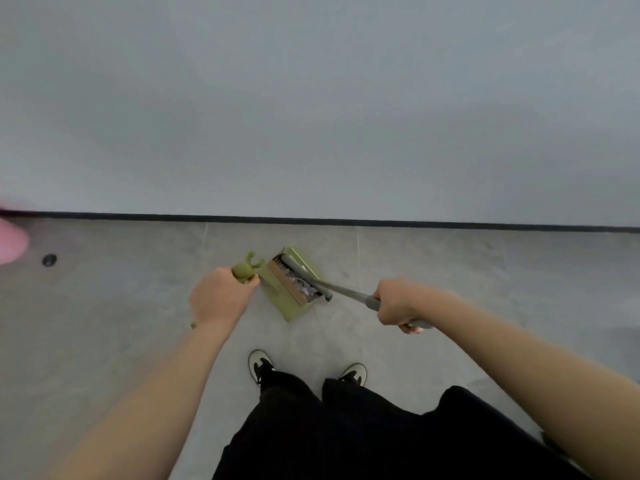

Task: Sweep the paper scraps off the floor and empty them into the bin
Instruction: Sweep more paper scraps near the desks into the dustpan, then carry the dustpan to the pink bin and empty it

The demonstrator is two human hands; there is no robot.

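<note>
A green dustpan (282, 303) stands on the grey floor a little in front of the wall. My left hand (216, 297) grips the green top of its handle (245, 270). My right hand (398, 304) grips the grey handle of a broom (343, 291). The broom's head (301, 277) lies across the mouth of the dustpan, its bristles inside the pan. Pale paper scraps (300, 283) show blurred among the bristles in the pan.
A grey wall with a dark skirting strip (346, 221) runs across just behind the dustpan. A small round dark fitting (49, 260) sits in the floor at left. A blurred pink thing (10, 242) shows at the left edge. My two shoes (260, 363) stand below the dustpan.
</note>
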